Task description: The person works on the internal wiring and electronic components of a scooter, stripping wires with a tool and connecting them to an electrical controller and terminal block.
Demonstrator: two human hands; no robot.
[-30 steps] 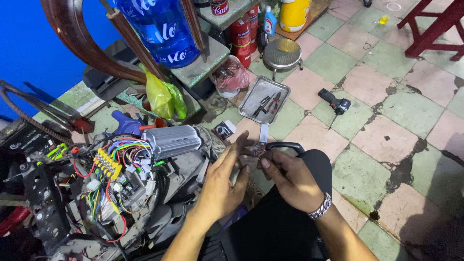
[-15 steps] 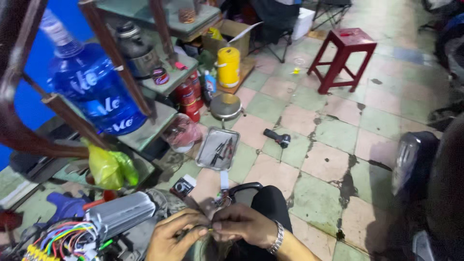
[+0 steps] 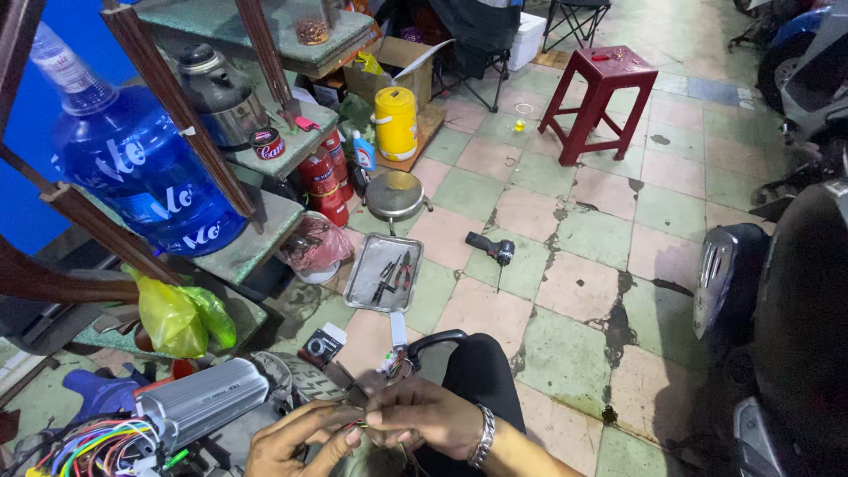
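Head view: your left hand [image 3: 296, 442] and right hand [image 3: 424, 415] pinch thin wires [image 3: 362, 426] together — metal tray [image 3: 382, 274] at 12 o'clock, drill [image 3: 491, 249] at 1.

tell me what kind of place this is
Probably a small motorbike or electric-bike repair shop: a metal tray of hand tools and a cordless drill lie on the tiled floor, beside a bundle of coloured wires.

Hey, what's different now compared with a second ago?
The head camera tilted up and right, so the red stool came into view. Both hands, left hand and right hand, dropped to the frame's bottom, still pinching the small wires together. The tool tray stayed put.
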